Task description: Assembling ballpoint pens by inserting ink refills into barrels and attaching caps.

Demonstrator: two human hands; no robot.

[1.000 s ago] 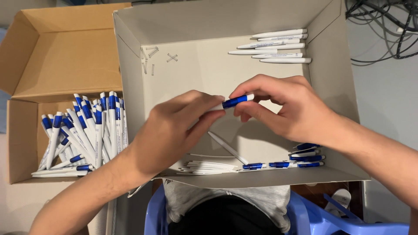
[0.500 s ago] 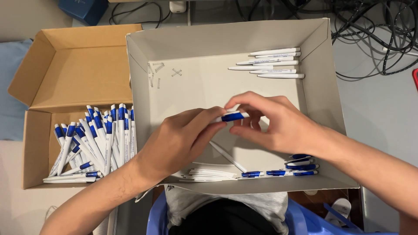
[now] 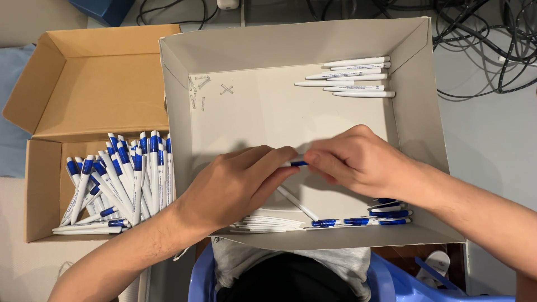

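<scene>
I'm pinching a blue-and-white pen [image 3: 298, 164] between my left hand [image 3: 238, 184] and right hand [image 3: 352, 162], both gripping it over the white box [image 3: 251, 117].

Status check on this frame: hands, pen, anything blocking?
Left hand and right hand pinching one blue-and-white pen together. Held over white tray. Nothing blocking.

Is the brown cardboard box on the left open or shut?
Open: the brown cardboard box has its flaps folded outward, and the blue-and-white pens piled inside are in plain view.
</scene>
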